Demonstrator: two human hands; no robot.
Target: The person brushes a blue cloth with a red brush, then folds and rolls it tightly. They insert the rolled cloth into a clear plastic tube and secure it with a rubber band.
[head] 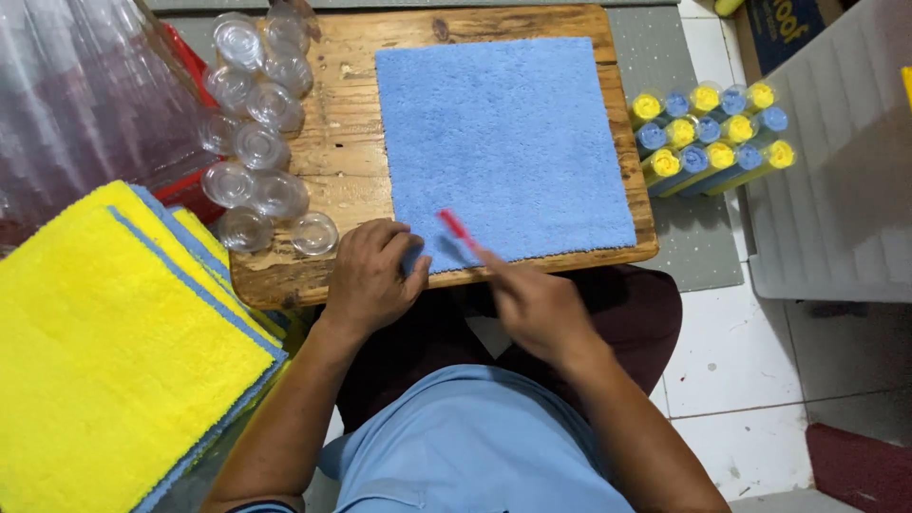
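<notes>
Your left hand (372,275) presses, fingers curled, on the near left corner of the blue cloth (503,147), pinning it to the wooden board (332,152). Your right hand (534,302) pinches a thin red stick (456,228), its tip over the cloth's near edge; the hand is blurred. Judged step: starting work at that edge, so the corner must stay pinned and the stick level. Square, fluffy and flat, the cloth covers most of the board. Clear plastic cups (256,142) lie left; rolled cloths (712,128) stand right.
</notes>
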